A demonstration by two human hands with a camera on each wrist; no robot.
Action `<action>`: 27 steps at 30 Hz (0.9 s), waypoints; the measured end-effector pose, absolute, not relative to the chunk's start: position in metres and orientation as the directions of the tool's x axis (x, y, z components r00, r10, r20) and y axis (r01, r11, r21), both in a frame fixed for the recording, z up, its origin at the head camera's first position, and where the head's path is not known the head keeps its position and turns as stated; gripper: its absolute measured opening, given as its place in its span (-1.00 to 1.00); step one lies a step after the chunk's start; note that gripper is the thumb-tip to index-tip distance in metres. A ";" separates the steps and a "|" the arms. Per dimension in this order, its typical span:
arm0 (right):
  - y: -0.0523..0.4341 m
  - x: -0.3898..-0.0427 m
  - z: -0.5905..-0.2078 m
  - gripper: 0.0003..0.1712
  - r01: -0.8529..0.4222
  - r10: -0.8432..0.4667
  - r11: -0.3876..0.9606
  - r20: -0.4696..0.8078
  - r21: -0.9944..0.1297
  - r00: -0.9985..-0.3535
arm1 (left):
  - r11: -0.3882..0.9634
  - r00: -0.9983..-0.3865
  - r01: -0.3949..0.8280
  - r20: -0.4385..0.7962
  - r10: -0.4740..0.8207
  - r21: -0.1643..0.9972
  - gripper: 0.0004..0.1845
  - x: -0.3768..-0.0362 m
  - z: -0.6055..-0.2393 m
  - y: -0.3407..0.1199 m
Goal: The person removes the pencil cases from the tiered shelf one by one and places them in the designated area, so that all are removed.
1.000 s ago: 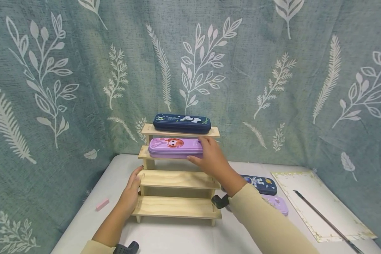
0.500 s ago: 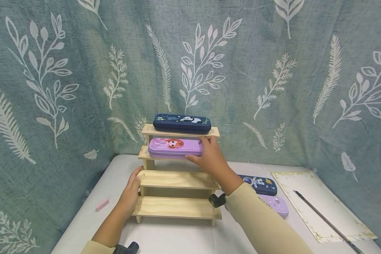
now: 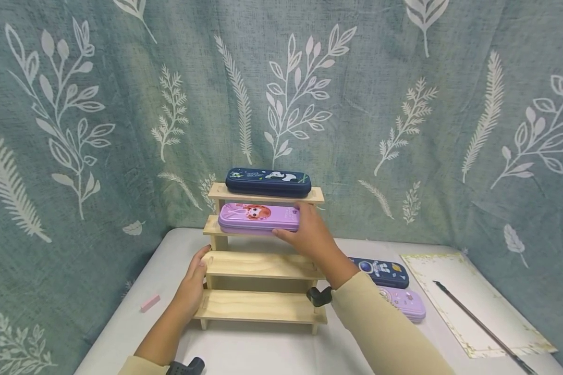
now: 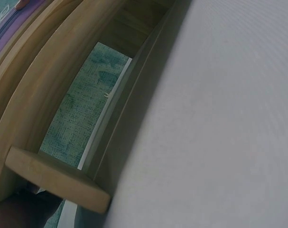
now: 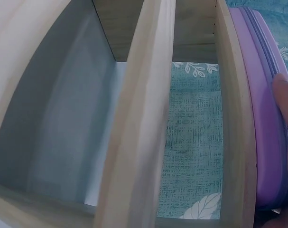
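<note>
A wooden stepped shelf (image 3: pixel 262 265) stands on the white table (image 3: pixel 258 349). On its top tier lies a navy pencil case (image 3: pixel 268 182); a purple pencil case (image 3: pixel 253 219) lies on the tier below. My right hand (image 3: pixel 299 223) grips the purple case's right end, thumb at its front edge and fingers over the top. The right wrist view shows that purple case (image 5: pixel 262 123) with a fingertip (image 5: pixel 285 97) on it. My left hand (image 3: pixel 194 278) rests with straight fingers against the shelf's left side at the third tier. The left wrist view shows only the shelf's boards (image 4: pixel 44 109) and the table (image 4: pixel 219 118).
To the right of the shelf, another navy case (image 3: pixel 382 272) and another purple case (image 3: pixel 405 303) lie on the table. Further right a sheet of paper (image 3: pixel 469 291) carries a thin dark brush (image 3: pixel 483 325). A pink eraser (image 3: pixel 150 302) lies at the left. Leaf-print cloth hangs behind.
My right hand and the purple case have crept slightly left along the second tier. My left hand has stayed in place on the shelf.
</note>
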State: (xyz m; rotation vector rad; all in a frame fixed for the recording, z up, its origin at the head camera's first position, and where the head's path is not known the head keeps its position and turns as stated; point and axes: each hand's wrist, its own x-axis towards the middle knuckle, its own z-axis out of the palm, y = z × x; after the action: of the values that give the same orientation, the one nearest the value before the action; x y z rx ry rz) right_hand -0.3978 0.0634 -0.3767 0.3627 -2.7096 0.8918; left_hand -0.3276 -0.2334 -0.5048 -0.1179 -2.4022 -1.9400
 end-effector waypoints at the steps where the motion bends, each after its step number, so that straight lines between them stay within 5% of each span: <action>1: 0.064 -0.398 -0.377 0.10 -0.318 -0.155 0.780 0.326 -0.539 -0.933 | 0.208 -0.996 0.093 0.089 0.030 0.974 -0.44 -0.328 -0.505 -0.234; 27: 0.076 -0.392 -0.378 0.18 -0.326 -0.189 0.784 0.297 -0.528 -0.936 | 0.204 -0.995 0.100 0.095 0.033 0.974 -0.45 -0.327 -0.505 -0.233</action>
State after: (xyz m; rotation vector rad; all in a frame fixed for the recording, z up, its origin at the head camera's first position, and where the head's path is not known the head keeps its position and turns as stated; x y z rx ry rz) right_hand -0.3925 0.0762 -0.3778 0.4024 -2.7473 0.8754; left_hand -0.3268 -0.2334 -0.5049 -0.1322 -2.3952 -1.9447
